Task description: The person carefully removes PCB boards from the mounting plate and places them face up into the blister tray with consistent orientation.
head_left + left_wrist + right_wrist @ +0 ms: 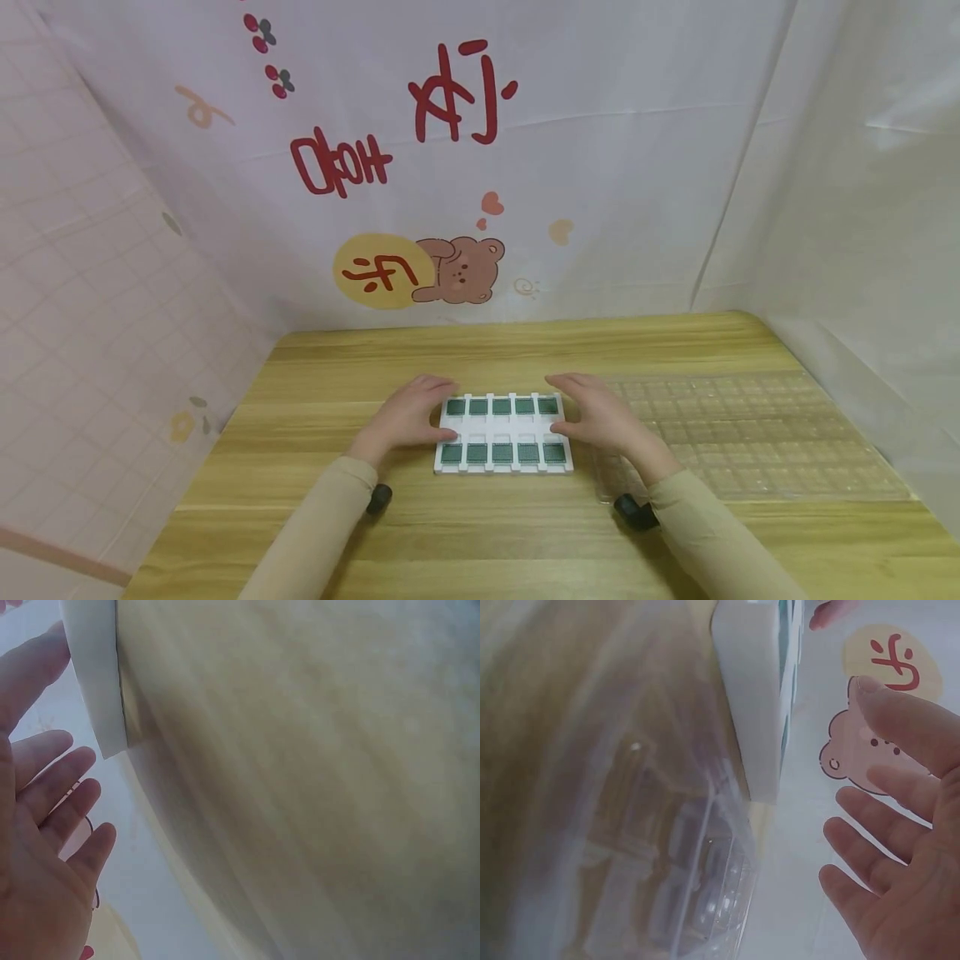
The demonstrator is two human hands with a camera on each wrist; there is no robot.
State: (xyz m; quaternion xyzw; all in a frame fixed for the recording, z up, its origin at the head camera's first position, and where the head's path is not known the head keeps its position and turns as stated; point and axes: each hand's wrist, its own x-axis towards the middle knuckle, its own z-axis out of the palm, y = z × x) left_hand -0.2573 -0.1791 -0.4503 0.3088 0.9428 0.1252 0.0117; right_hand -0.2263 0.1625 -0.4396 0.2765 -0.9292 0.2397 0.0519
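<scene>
A white tray point(501, 426) lies on the wooden table, holding two rows of square green chips point(502, 453) in its slots. At its left end is my left hand point(405, 414), fingers spread and thumb tip right at the tray's edge. In the left wrist view the left thumb point(37, 667) overlaps the white tray's side wall point(97, 682), and the other fingers are apart and loosely bent. My right hand point(600, 414) is at the tray's right end, thumb near the edge. The right wrist view shows that hand point(907, 832) with relaxed, parted fingers beside the tray's end wall point(750, 697).
A clear plastic tray point(750, 433) with many small compartments lies to the right, partly under my right forearm. Behind the wooden table point(480, 533) hangs a white printed curtain point(615, 167) with a bear; more curtain encloses both sides.
</scene>
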